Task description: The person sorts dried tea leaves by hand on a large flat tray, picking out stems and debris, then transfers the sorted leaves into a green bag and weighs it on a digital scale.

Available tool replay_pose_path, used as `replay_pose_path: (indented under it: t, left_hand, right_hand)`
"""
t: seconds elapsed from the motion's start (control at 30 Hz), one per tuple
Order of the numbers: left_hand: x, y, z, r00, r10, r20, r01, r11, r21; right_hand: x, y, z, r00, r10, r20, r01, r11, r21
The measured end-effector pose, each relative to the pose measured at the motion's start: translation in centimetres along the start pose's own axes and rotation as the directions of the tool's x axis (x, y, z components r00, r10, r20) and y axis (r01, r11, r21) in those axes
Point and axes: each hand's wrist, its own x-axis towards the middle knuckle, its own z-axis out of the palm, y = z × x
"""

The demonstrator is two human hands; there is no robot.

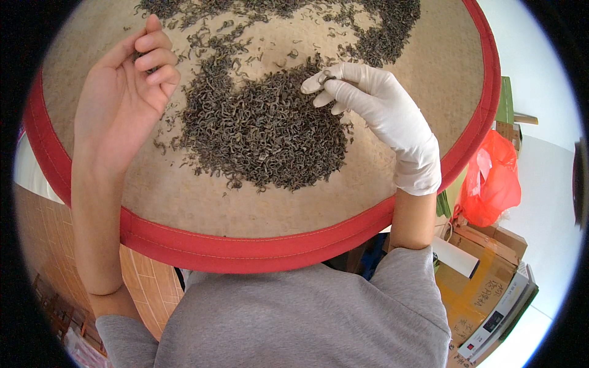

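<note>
Red-edged round tray (276, 248) in the head view, with a heap of dark curled leaves (264, 135) sitting between the hands. Gloved right hand (383, 113) has a curled bit (327, 76) pinched at the fingertips; bare left hand (126, 92) is loosely curled round some dark scraps (137, 56). Honestly, relaxing those left fingers could spill scraps, and a weak pinch could drop the bit.
</note>
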Motion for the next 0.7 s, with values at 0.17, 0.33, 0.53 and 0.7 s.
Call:
replay_pose_path:
  t: [0.17, 0.33, 0.53, 0.7]
  left_hand:
    - [0.1, 0.1, -0.5, 1.0, -0.007, 0.024, 0.006, 1.0, 0.01]
    - [0.1, 0.1, -0.4, 1.0, 0.001, 0.012, -0.001, 1.0, 0.004]
    - [0.2, 0.1, -0.8, 1.0, -0.005, 0.012, 0.005, 1.0, 0.002]
    - [0.1, 0.2, -0.6, 1.0, -0.02, 0.02, 0.02, 1.0, -0.013]
  right_hand:
    - [0.2, 0.2, 0.1, 0.999, -0.035, -0.031, 0.026, 0.97, -0.243]
    - [0.8, 1.3, 0.9, 0.941, -0.294, -0.167, 0.166, 0.831, -0.531]
    - [1.7, 1.8, 2.9, 0.866, -0.497, -0.053, 0.323, 0.637, -0.7]
    - [2.6, 2.8, 3.7, 0.866, -0.494, -0.074, 0.31, 0.647, -0.697]
